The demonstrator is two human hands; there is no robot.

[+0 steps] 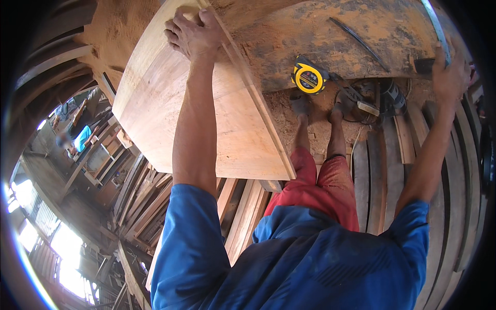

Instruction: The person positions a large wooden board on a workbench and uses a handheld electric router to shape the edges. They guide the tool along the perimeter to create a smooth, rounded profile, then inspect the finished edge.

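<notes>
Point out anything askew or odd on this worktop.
The yellow tape measure sits right at the near edge of the worktop, seemingly overhanging, which looks precarious. Brown dust also lies strewn across the surface.

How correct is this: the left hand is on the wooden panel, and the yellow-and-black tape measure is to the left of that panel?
One thing is wrong: the head view shows the tape measure to the right of the wooden panel. The left hand is indeed on the panel.

The blue short-sleeved shirt [305, 263] bears dark hatching [356, 266] — below it come dusty red shorts [316, 199] and dark footwear [299, 105].
</notes>
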